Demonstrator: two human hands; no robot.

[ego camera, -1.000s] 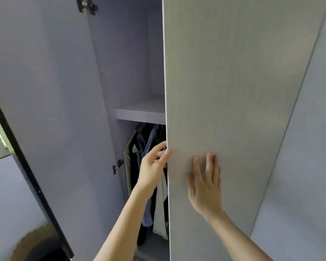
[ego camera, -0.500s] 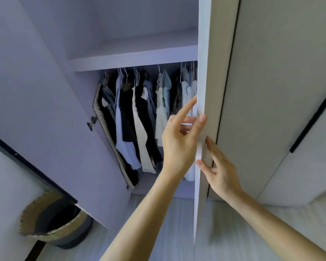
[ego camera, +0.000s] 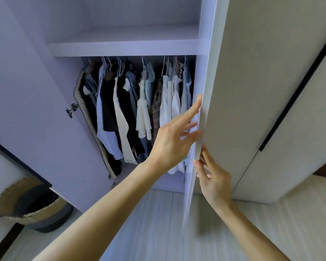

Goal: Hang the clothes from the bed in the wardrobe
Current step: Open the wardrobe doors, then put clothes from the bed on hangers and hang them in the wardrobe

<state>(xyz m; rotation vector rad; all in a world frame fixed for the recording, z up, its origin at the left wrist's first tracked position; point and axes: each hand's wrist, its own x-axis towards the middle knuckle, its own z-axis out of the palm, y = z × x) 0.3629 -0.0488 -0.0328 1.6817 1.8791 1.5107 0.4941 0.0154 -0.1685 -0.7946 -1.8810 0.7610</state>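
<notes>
The wardrobe (ego camera: 120,48) stands open in front of me, with several shirts and tops (ego camera: 143,113) on hangers under its shelf. Its right door (ego camera: 252,91) is swung out and I see it nearly edge-on. My left hand (ego camera: 175,136) reaches in with straight fingers and touches the inner side of that door's edge. My right hand (ego camera: 213,178) lies lower, on the outer side of the same edge, its fingers extended. Neither hand holds a garment. The bed is out of view.
The left door (ego camera: 36,110) is swung wide open, its hinge (ego camera: 72,110) showing. A woven basket (ego camera: 32,210) sits on the pale floor (ego camera: 158,223) below that door. More closed wardrobe panels (ego camera: 299,119) continue to the right.
The right door has swung from nearly closed to wide open, uncovering the hanging clothes. Both hands followed its edge. My view has tilted down to the floor and basket.
</notes>
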